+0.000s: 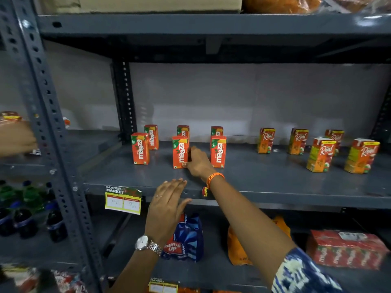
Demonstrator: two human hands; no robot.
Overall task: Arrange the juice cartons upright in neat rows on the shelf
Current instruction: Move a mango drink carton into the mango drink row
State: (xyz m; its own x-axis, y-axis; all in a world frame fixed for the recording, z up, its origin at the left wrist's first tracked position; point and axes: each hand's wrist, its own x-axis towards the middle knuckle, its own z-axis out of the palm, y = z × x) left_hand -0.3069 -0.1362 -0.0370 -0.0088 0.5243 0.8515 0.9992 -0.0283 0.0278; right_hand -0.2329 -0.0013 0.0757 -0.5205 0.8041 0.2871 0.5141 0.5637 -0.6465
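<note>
Juice cartons stand upright on the grey metal shelf point(264, 182) in two groups: six red Maaza cartons toward ten o'clock from the shelf's middle, in pairs front and back, and five Real cartons point(320, 154) out toward two o'clock, set more loosely. My right hand point(198, 163) is closed around the side of the middle front Maaza carton point(180, 152), thumb at its lower edge, fingers wrapped behind. My left hand point(169, 206) hovers flat and spread just below the shelf's front lip, holding nothing. I judge the step in hand to be nudging this carton square with its neighbours, the left front carton point(140, 148) and the right front carton point(218, 151), which stand apart from it. The next move likely calls for a small slide, keeping the base flat so the carton does not tip. Open room is generous: bare shelf lies at six o'clock of the cartons up to the front lip, and a wide gap separates the two groups. The upright post point(123, 98) at nine o'clock bounds the row.
</note>
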